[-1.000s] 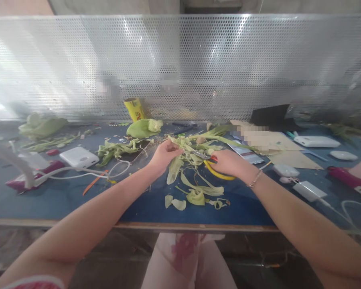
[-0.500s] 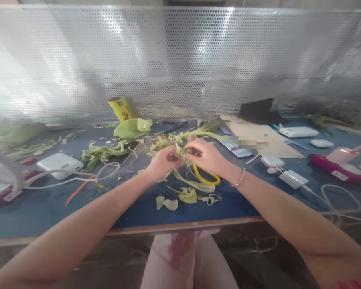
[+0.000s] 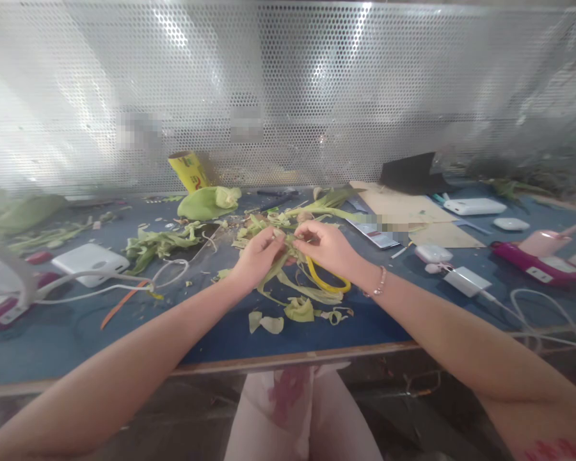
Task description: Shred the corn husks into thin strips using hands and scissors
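My left hand point(image 3: 259, 257) and my right hand point(image 3: 330, 251) meet over the middle of the blue table. The fingers of both are closed, pinching a pale green leafy piece point(image 3: 288, 248) between them. Its exact kind is unclear, and the fingers cover much of it. Just below my right hand, a yellow loop point(image 3: 329, 282) lies on the table. Under and in front of my hands are long pale leaf strips point(image 3: 317, 294), a curled leaf scrap point(image 3: 299, 310) and small whitish pieces point(image 3: 271, 325).
Green leafy scraps point(image 3: 163, 244) and a bundled green leaf point(image 3: 206, 202) lie left, near a yellow tube point(image 3: 188, 170). A phone point(image 3: 377, 234), cardboard point(image 3: 403, 208), white charger point(image 3: 466, 282) and cables are right. A white box point(image 3: 90, 264) sits left. Perforated metal point(image 3: 288, 89) stands behind.
My left hand has turned, its thumb and fingertips now nearer my right fingertips. The leafy piece sits lower between my hands, with a strip trailing beneath. The view has shifted slightly.
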`<action>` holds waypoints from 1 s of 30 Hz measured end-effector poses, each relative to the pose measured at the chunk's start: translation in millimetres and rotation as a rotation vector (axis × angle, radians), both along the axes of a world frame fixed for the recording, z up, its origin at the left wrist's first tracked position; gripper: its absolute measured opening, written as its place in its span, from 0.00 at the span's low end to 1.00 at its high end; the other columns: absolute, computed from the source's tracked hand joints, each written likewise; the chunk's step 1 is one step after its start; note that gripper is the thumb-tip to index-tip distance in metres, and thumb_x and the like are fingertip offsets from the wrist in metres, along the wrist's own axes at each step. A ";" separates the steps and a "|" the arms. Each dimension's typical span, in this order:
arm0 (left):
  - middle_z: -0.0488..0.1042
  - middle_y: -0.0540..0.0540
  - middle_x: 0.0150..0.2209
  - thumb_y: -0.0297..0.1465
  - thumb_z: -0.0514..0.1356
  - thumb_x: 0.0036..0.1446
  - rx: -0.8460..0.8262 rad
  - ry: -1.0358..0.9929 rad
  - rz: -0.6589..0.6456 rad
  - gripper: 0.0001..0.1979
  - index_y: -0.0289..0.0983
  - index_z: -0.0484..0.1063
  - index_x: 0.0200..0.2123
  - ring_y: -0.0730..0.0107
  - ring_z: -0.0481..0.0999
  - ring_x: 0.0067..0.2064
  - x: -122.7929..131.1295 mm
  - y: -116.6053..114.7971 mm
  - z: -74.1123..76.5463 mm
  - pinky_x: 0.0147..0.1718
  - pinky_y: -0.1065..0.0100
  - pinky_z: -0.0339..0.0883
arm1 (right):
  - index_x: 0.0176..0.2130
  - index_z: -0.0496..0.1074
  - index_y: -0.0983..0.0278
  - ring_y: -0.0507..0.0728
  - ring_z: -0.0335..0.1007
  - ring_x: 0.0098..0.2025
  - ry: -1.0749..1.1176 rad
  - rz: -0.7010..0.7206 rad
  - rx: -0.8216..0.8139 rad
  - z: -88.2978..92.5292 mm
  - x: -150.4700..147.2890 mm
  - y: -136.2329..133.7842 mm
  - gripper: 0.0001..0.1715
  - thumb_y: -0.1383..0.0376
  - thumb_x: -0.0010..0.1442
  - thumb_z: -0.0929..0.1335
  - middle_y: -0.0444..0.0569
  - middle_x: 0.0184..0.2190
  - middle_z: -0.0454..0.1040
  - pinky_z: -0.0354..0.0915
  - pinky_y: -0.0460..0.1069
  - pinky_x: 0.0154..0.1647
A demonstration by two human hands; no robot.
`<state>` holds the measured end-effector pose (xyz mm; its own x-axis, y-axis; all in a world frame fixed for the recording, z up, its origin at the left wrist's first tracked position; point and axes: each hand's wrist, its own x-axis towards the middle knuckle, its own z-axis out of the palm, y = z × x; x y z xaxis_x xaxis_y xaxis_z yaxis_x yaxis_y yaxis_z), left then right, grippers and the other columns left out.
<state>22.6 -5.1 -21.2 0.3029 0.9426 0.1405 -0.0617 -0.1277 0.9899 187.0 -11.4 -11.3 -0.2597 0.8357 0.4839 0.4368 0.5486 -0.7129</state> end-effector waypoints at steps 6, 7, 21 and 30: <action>0.67 0.52 0.26 0.35 0.59 0.52 0.188 0.075 0.148 0.07 0.38 0.67 0.28 0.75 0.67 0.28 1.1 -1.7 -4.0 0.32 0.72 0.65 | 0.30 0.65 0.63 0.51 0.64 0.29 0.122 -0.053 -0.087 -2.2 0.0 4.2 0.10 0.59 0.51 0.67 0.44 0.27 0.69 0.62 0.50 0.34; 0.67 0.51 0.26 0.35 0.58 0.53 0.242 0.112 0.164 0.06 0.38 0.67 0.28 0.75 0.67 0.29 0.4 -1.5 -5.0 0.33 0.72 0.65 | 0.30 0.65 0.63 0.51 0.63 0.28 0.153 -0.047 -0.121 -3.2 -0.2 4.9 0.10 0.59 0.51 0.67 0.44 0.27 0.68 0.62 0.49 0.33; 0.69 0.51 0.28 0.36 0.58 0.53 0.372 0.255 0.156 0.08 0.39 0.66 0.35 0.72 0.70 0.30 -0.4 -5.5 -13.1 0.33 0.69 0.63 | 0.30 0.66 0.65 0.49 0.61 0.26 0.329 0.004 -0.278 -5.2 1.6 8.3 0.14 0.58 0.48 0.70 0.42 0.26 0.67 0.60 0.47 0.29; 0.69 0.54 0.22 0.28 0.64 0.45 0.180 0.092 0.020 0.14 0.39 0.62 0.34 0.73 0.72 0.26 3.3 -7.8 -3.6 0.30 0.68 0.68 | 0.34 0.72 0.65 0.50 0.63 0.27 0.244 0.114 -0.281 -0.2 3.4 3.8 0.13 0.58 0.53 0.67 0.45 0.27 0.70 0.62 0.49 0.32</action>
